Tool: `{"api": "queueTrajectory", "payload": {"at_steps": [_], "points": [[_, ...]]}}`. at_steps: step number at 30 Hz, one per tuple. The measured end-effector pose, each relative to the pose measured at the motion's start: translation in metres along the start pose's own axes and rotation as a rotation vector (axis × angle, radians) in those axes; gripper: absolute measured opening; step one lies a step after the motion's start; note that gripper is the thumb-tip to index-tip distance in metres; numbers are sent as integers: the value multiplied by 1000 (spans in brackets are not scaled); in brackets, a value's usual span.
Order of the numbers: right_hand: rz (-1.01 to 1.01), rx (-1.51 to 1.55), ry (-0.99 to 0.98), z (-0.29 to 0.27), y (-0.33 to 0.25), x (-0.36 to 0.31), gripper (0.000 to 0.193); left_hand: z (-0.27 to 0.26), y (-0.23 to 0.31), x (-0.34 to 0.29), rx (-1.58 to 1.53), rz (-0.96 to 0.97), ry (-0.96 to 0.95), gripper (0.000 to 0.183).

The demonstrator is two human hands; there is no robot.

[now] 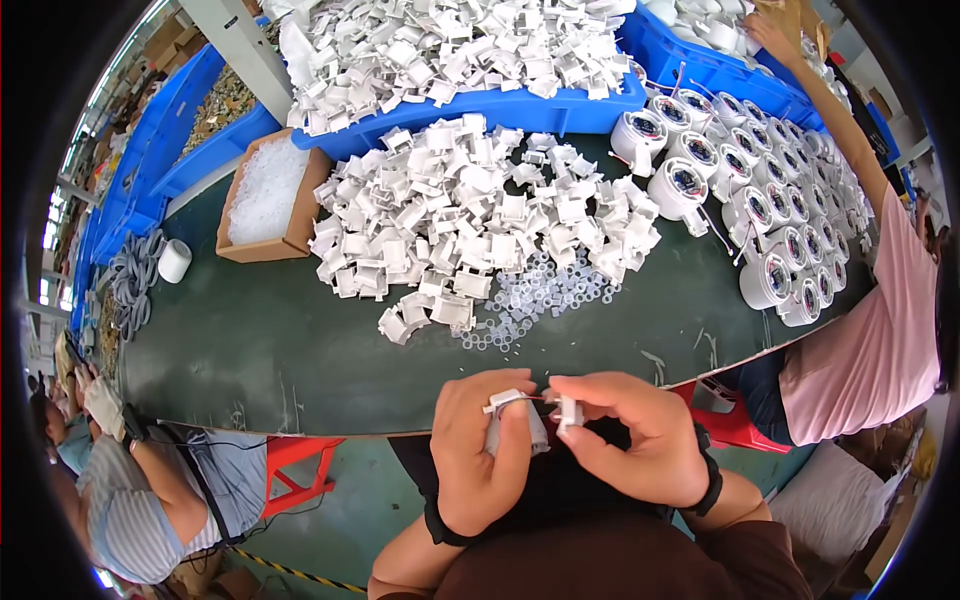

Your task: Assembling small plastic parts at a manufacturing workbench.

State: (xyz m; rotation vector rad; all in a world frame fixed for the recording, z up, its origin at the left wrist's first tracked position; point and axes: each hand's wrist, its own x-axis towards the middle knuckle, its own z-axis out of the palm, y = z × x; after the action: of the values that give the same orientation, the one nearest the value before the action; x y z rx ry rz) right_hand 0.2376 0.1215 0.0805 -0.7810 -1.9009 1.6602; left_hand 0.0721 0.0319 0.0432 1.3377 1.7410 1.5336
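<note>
Close to my body, just off the table's near edge, my left hand [468,450] is closed round a white plastic housing [537,432], its thumb pressed along the side. Much of that housing is hidden by the fingers. Between thumb and fingers of my right hand [650,435] sits a small white plastic piece [570,411]. A thin reddish wire [540,398] runs across the short gap between the two parts. Beyond my hands lie small translucent rings [530,300] and a large heap of white plastic brackets [420,210].
Behind the heap stands a blue bin [580,112] piled with similar brackets. Rows of round white units with wires [765,280] fill the right side. A cardboard box [265,250], a white roll [174,261] and grey cables [135,285] lie left. Co-workers sit at both sides.
</note>
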Motion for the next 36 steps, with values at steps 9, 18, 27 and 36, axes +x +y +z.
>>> {"api": "queueTrajectory", "payload": {"at_steps": [9,18,27,36], "points": [[-55,-201,51,9,-5,-3,41,1,0,2,297,96,101,19],[9,99,63,19,19,2,43,0,1,4,306,158,-5,26],[-48,68,104,25,22,2,42,1,-2,0,314,169,4,33],[-245,-75,238,39,28,1,43,4,-5,-2,341,208,27,37]]}}
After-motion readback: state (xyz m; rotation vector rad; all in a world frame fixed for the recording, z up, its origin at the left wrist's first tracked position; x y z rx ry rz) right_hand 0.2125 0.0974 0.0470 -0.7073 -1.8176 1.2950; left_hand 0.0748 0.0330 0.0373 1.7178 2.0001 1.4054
